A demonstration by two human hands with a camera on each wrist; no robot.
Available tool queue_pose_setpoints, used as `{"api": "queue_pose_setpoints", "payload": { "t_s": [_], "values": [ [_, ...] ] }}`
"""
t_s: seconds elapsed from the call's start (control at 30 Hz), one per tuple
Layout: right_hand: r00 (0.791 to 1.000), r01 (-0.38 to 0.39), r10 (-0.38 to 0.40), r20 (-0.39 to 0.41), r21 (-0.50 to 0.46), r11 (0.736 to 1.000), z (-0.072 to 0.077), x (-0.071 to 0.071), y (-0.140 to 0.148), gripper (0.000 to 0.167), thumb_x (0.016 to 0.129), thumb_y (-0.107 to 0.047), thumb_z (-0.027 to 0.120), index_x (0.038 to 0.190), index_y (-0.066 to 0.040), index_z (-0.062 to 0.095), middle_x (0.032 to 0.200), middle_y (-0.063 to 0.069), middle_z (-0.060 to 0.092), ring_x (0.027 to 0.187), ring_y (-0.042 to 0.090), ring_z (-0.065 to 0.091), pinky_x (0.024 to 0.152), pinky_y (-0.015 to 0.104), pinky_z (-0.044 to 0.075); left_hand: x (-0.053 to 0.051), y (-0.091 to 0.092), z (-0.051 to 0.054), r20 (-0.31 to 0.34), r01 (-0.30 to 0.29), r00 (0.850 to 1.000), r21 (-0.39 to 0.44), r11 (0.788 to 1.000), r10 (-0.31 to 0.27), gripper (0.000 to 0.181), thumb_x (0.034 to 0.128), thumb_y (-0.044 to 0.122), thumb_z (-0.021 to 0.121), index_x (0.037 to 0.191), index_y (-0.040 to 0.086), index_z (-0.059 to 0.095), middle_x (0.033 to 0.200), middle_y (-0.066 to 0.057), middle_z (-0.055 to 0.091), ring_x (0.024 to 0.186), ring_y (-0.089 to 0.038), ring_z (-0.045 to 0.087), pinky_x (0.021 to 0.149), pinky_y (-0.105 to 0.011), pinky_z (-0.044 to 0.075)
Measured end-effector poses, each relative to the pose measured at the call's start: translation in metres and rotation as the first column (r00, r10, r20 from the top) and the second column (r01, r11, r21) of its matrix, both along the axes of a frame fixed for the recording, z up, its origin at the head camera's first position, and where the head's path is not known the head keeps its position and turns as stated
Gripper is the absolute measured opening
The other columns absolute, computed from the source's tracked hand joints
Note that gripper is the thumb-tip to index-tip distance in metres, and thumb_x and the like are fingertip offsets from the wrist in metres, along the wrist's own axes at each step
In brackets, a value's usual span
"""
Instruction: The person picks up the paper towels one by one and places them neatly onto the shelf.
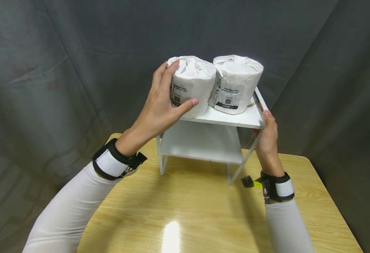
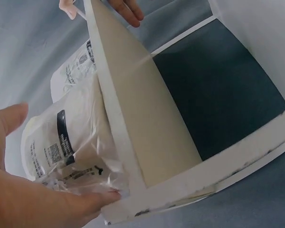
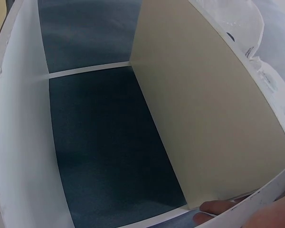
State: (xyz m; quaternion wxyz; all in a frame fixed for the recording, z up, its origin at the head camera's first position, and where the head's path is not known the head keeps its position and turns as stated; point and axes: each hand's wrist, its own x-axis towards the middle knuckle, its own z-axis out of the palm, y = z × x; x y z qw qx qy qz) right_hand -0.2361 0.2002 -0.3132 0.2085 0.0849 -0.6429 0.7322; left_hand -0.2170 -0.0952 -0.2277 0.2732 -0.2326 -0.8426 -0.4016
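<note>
Your left hand point(image 1: 159, 100), the nearer, holds with wide fingers the left roll point(image 1: 192, 89), upright on the rack point(image 1: 249, 118) at this hand's three o'clock; your right hand point(image 1: 268, 138), at the roll's four, grips the rack.

Wood-grain yellow bench point(image 1: 204, 200), rounded far right corner, bright glare patch point(image 1: 170, 235) on near part. Dark grey curtain point(image 1: 125, 42) behind bench and along both sides, creased at left.

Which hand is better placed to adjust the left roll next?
Likely the left hand: it holds the left wrapped roll, while the right hand grips the right end of the white rack.
</note>
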Motion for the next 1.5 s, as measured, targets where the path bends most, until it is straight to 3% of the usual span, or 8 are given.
{"api": "queue_pose_setpoints", "payload": {
  "t_s": [0.27, 0.63, 1.13, 1.5],
  "values": [
    [1.000, 0.006, -0.006, 0.006, 0.001, 1.000, 0.001, 0.001, -0.001, 0.061, 0.111, -0.039, 0.035, 0.159, -0.004, 0.045, 0.164, 0.020, 0.041, 0.147, 0.031, 0.039, 0.125, 0.046, 0.019, -0.005, 0.002, -0.001, -0.054, 0.021, 0.998, 0.030, 0.999, -0.019, 0.086, 0.0937, 0.013, 0.082, 0.162, 0.002, 0.031, 0.165, -0.025, 0.025, 0.155, -0.030, 0.031, 0.124, -0.040, 0.033],
    [1.000, 0.000, 0.000, -0.001, 0.013, 1.000, 0.001, 0.001, -0.003, 0.061, 0.112, -0.038, 0.033, 0.161, -0.003, 0.043, 0.167, 0.017, 0.039, 0.150, 0.031, 0.037, 0.125, 0.047, 0.020, -0.012, 0.003, 0.000, -0.019, 0.008, 1.000, 0.033, 0.999, -0.007, 0.084, 0.0955, 0.011, 0.080, 0.163, 0.004, 0.030, 0.164, -0.023, 0.028, 0.148, -0.029, 0.037, 0.121, -0.038, 0.035],
    [1.000, 0.002, -0.002, -0.004, 0.016, 1.000, 0.000, 0.001, -0.003, 0.061, 0.111, -0.037, 0.033, 0.161, -0.003, 0.042, 0.168, 0.017, 0.038, 0.151, 0.030, 0.037, 0.127, 0.047, 0.019, -0.023, 0.004, 0.004, 0.034, -0.011, 0.999, 0.009, 1.000, 0.010, 0.082, 0.0988, 0.010, 0.075, 0.164, 0.004, 0.027, 0.166, -0.021, 0.027, 0.151, -0.026, 0.034, 0.124, -0.035, 0.031],
    [1.000, 0.012, -0.012, -0.001, 0.017, 1.000, -0.001, 0.001, -0.003, 0.061, 0.111, -0.038, 0.034, 0.161, -0.004, 0.042, 0.168, 0.017, 0.037, 0.151, 0.030, 0.036, 0.128, 0.049, 0.016, -0.029, 0.004, 0.004, 0.039, -0.019, 0.999, 0.022, 1.000, 0.019, 0.081, 0.0986, 0.009, 0.075, 0.164, 0.004, 0.027, 0.166, -0.021, 0.027, 0.152, -0.025, 0.034, 0.123, -0.034, 0.032]
  ]
}}
